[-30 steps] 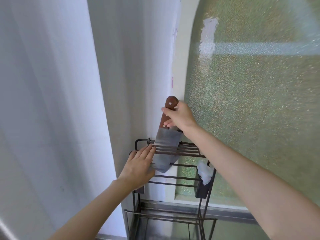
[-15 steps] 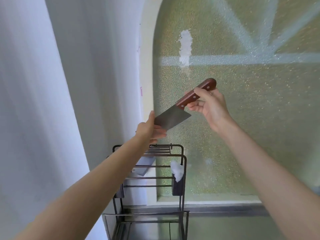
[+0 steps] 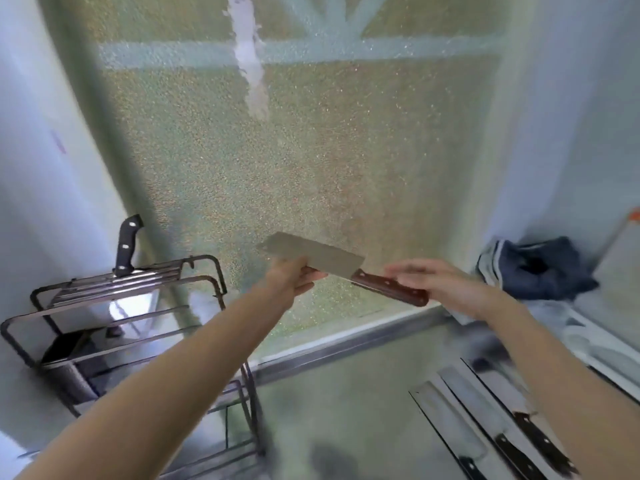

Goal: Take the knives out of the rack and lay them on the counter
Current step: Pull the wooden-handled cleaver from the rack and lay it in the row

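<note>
A cleaver point(image 3: 313, 259) with a brown wooden handle hangs in the air in front of the frosted window. My left hand point(image 3: 289, 280) pinches the lower edge of its blade. My right hand point(image 3: 438, 285) lies around the handle's end, fingers loosely curled over it. The dark wire knife rack point(image 3: 204, 271) stands at the lower left. One black-handled knife point(image 3: 127, 245) sticks upright from its top slots. Three black-handled knives point(image 3: 485, 420) lie side by side on the counter at the lower right, partly hidden by my right forearm.
A dark blue cloth point(image 3: 540, 268) lies bunched in the right corner by the wall. The frosted window point(image 3: 294, 168) fills the back, with a metal sill point(image 3: 346, 344) along its base. A white wall point(image 3: 41, 168) stands close behind the rack.
The cleaver has come out of the rack and moved right, now held level between both hands. My view has swung right, showing the counter with the laid-out knives.
</note>
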`<move>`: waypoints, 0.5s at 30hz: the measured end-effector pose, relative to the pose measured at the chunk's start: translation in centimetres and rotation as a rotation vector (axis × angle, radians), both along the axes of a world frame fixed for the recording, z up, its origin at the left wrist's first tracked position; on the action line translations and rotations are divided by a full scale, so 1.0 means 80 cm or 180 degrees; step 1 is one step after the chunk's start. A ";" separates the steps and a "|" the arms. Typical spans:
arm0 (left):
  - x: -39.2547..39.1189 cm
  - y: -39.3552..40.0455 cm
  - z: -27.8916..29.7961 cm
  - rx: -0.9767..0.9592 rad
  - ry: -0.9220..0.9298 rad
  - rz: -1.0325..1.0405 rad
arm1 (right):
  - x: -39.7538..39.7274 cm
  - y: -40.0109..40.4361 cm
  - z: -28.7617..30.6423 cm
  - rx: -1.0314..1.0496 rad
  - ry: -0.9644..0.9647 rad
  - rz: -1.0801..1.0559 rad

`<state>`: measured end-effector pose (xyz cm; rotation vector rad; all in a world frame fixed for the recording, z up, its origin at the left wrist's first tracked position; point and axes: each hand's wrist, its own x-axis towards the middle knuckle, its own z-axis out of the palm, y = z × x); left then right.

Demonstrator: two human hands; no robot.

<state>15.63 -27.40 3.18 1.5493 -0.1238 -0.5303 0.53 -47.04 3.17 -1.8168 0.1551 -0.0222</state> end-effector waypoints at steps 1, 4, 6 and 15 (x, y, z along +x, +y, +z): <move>-0.006 -0.017 -0.022 0.0122 -0.0009 -0.0068 | -0.011 -0.003 -0.019 -0.0302 0.0221 -0.0092; -0.036 -0.064 -0.091 0.0425 0.0024 -0.0444 | -0.033 0.003 -0.099 -0.0797 0.0580 -0.0370; -0.061 -0.088 -0.134 0.0551 0.0140 -0.0678 | -0.051 0.012 -0.154 -0.0855 0.0644 -0.0842; -0.137 -0.113 -0.302 0.1079 0.0543 -0.1277 | -0.146 0.040 -0.328 -0.0186 0.1445 -0.1929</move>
